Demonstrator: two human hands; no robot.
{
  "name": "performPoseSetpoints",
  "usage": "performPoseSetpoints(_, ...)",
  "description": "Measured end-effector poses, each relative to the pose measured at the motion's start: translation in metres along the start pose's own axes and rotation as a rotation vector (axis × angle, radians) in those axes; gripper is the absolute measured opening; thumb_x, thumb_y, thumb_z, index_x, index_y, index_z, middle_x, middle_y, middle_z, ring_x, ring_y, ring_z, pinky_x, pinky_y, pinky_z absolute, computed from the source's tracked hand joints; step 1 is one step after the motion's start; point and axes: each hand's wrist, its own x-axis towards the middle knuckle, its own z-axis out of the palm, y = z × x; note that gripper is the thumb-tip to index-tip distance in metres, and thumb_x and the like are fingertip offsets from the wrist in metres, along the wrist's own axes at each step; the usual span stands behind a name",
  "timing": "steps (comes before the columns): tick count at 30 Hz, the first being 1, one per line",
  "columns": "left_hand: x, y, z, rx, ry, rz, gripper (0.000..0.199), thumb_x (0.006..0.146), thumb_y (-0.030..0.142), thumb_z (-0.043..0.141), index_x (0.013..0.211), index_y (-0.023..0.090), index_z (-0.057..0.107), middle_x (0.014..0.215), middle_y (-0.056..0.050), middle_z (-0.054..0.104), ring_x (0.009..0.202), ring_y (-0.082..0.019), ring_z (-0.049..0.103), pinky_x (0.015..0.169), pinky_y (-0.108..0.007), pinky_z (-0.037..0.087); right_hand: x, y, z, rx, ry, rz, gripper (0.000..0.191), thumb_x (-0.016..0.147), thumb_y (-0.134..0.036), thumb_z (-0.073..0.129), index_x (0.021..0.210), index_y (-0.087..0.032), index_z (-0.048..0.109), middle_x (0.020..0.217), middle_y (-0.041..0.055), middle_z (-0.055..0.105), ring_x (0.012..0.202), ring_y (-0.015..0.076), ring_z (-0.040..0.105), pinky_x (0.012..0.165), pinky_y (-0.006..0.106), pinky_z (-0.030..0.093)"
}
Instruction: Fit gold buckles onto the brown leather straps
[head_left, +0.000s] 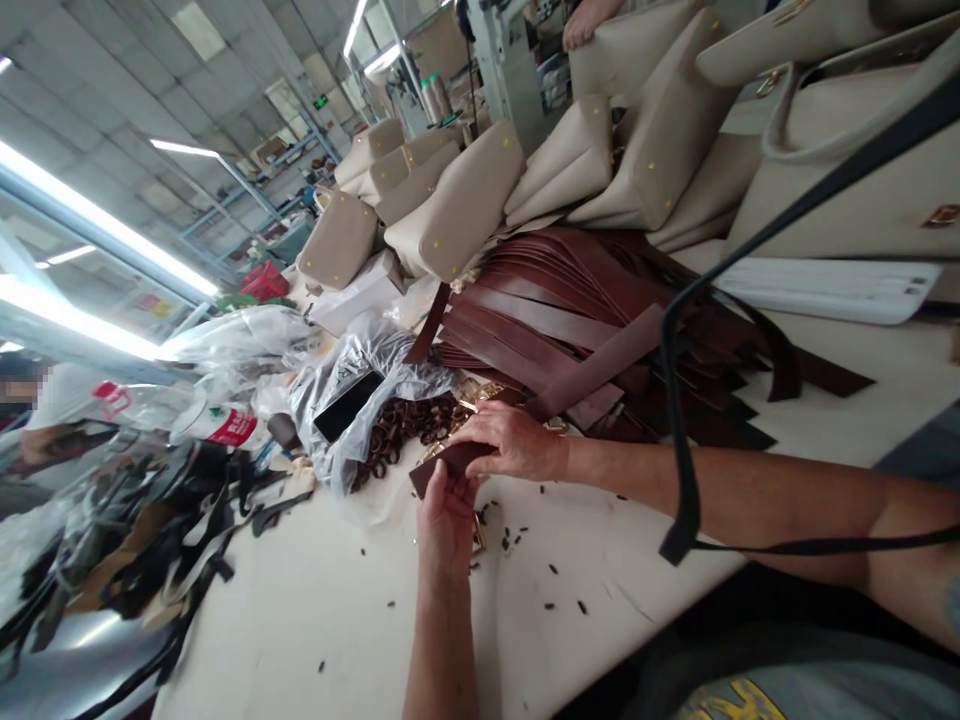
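Black strap [679,400], looped, hung across the near right side of the view. Brown strip [459,458], one, held raised over the pale counter [300,610], between both hands, its free end angled leftward; whether it is joined to the long strips behind cannot be told.

Grip, left hand [446,505]: clamped on the strip, thumb above, fingers beneath, seemingly so that the end is steadied from below. Grip, right hand [517,442]: clamped on the same strip farther along, thumb toward the wearer and fingers over the far side, apparently for fine control of the edge.

Long brown strips [540,310]: heaped behind the right hand, roughly fanned, presumably for easy picking. Brown loops [384,440] and gold-coloured fittings [487,393]: gathered just beyond the hands, seemingly for short reach. Phone [347,405]: laid on a plastic bag [330,455].

Left forearm: brought up steeply from the lower edge. Right forearm: extended nearly level from the right, wrist fairly straight.
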Motion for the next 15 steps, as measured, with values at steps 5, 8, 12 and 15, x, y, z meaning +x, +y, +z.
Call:
performPoseSetpoints(5,0.001,0.005,-0.004,-0.013,-0.012,-0.046,0.03,0.088,0.041,0.064,0.099,0.014,0.072,0.094,-0.009,0.077,0.079,-0.017,0.073,0.069,-0.026,0.057,0.001,-0.005,0.0,0.041,0.026,0.065,0.029,0.079,-0.035,0.076,0.102,-0.018,0.07,0.092,0.0062,0.073,0.089,0.0223,0.065,0.092,0.038,0.044)
performPoseSetpoints(8,0.001,0.006,-0.006,0.005,-0.014,-0.056,0.033,0.086,0.043,0.066,0.098,0.013,0.072,0.095,-0.01,0.076,0.079,-0.017,0.072,0.07,-0.027,0.056,0.002,-0.006,0.0,0.041,0.02,0.064,0.019,0.079,-0.03,0.072,0.094,-0.017,0.07,0.085,0.0046,0.072,0.083,0.0203,0.064,0.09,0.037,0.044)
performPoseSetpoints(12,0.0,0.01,-0.008,0.15,0.024,0.105,0.035,0.081,0.043,0.073,0.101,0.015,0.069,0.102,-0.01,0.075,0.085,-0.019,0.072,0.075,-0.029,0.056,0.001,-0.006,0.0,-0.001,-0.008,0.056,0.009,0.079,-0.022,0.068,0.087,-0.017,0.07,0.08,0.0034,0.071,0.083,0.0195,0.063,0.089,0.035,0.044)
performPoseSetpoints(15,-0.002,0.018,-0.013,0.419,0.062,0.409,0.042,0.078,0.039,0.077,0.114,0.023,0.066,0.118,-0.007,0.07,0.101,-0.02,0.069,0.087,-0.031,0.054,0.0,-0.005,0.0,-0.04,-0.063,0.037,0.008,0.08,-0.02,0.066,0.086,-0.017,0.071,0.078,0.0022,0.072,0.081,0.0184,0.064,0.092,0.035,0.043)
